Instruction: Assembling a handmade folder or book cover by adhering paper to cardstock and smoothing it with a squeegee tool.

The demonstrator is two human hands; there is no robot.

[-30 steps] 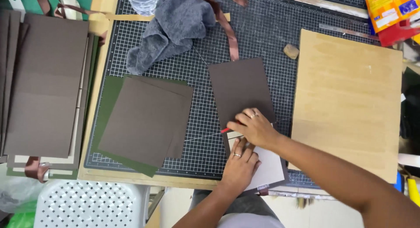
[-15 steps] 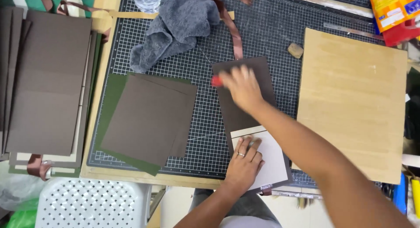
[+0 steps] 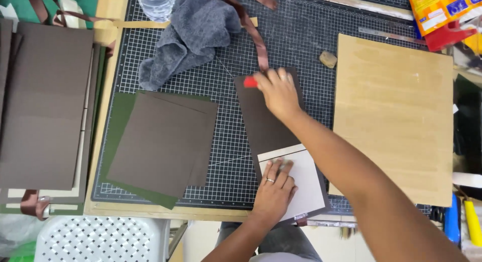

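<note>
Two hands on brown sheet (image 3: pixel 266 126): right hand (image 3: pixel 279 93) grips red tool (image 3: pixel 250 82), left hand (image 3: pixel 274 189) flat.

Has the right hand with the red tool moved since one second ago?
Yes. The right hand went from the near end of the brown sheet, beside the left hand, up to its far end, toward the grey cloth.

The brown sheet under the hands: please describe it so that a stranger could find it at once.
On the gridded cutting mat, look between the plywood board and the brown stack on green card. The brown sheet lies alone there, narrow; only it has a white card on its near end, pressed by the left hand, with the right hand at its far end.
</note>
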